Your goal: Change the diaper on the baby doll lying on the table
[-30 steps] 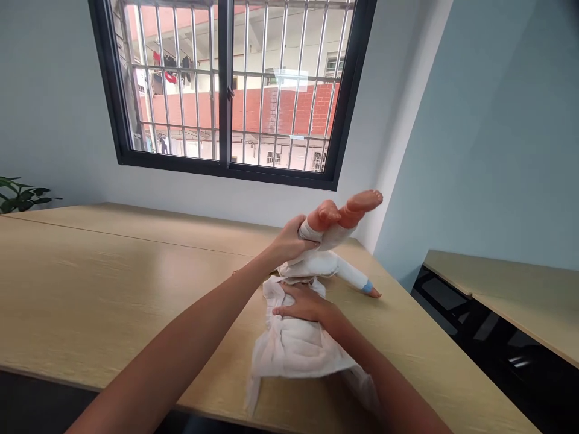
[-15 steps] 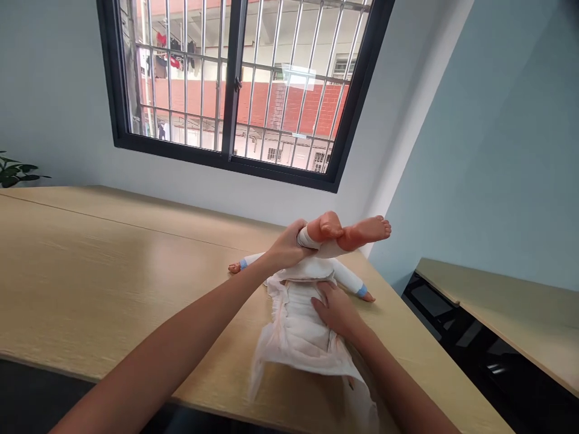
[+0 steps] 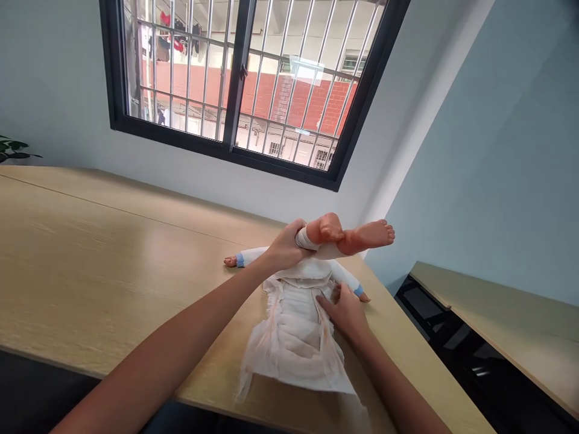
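Note:
A baby doll [image 3: 312, 269] in white clothes with blue cuffs lies on its back on the table, arms spread. My left hand [image 3: 289, 244] is wrapped round its lower legs and holds them raised, the bare feet [image 3: 366, 236] pointing right. Beneath its bottom an opened white diaper [image 3: 303, 337] spreads toward me, its front end near the table's edge. At the diaper's right side is my right hand [image 3: 348, 310], thumb over the ruffled edge and fingers curled round its outer side. The doll's head is hidden behind its raised legs.
The wooden table [image 3: 113, 265] extends far to the left. At the right stands a lower wooden surface [image 3: 502, 307] with a dark glossy front. A barred window [image 3: 230, 84] is set in the wall behind, and plant leaves [image 3: 15, 147] show at the far left.
My right hand has moved from the inside of the diaper outward to its right edge. My left hand keeps the doll's legs raised. The camera view has tilted slightly.

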A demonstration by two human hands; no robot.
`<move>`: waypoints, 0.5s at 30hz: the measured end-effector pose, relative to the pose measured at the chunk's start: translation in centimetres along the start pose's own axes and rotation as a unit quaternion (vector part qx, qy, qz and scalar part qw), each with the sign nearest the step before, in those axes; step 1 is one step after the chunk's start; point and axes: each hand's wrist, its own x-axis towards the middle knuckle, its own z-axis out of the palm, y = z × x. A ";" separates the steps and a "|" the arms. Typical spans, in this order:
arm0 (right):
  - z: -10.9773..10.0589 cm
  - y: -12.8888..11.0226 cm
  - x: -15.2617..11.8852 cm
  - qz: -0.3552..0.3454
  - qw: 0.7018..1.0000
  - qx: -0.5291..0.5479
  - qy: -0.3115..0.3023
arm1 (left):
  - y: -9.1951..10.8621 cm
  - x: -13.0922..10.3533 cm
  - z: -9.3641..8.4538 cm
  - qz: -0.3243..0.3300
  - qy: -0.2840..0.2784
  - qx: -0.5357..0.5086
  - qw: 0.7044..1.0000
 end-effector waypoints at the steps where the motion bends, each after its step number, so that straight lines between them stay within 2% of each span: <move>1: 0.2 -0.2 0.3 0.004 1.000 0.011 0.000 | -0.1 -0.1 0.1 0.002 0.003 0.000 1.000; 5: 0.7 -0.1 1.8 0.002 0.999 0.032 0.007 | -0.6 -0.8 0.1 0.001 0.018 -0.001 1.000; 11: 0.4 2.4 2.2 0.006 0.999 0.028 0.013 | -2.1 -1.4 -0.6 -0.023 0.026 -0.032 0.999; 13: 0.2 2.5 1.8 -0.021 0.999 -0.015 0.037 | -2.4 -1.5 -0.8 -0.024 0.031 -0.032 0.999; 15: 0.2 1.9 1.4 -0.082 0.990 -0.099 0.060 | -2.5 -1.6 -0.8 -0.019 0.035 -0.024 0.999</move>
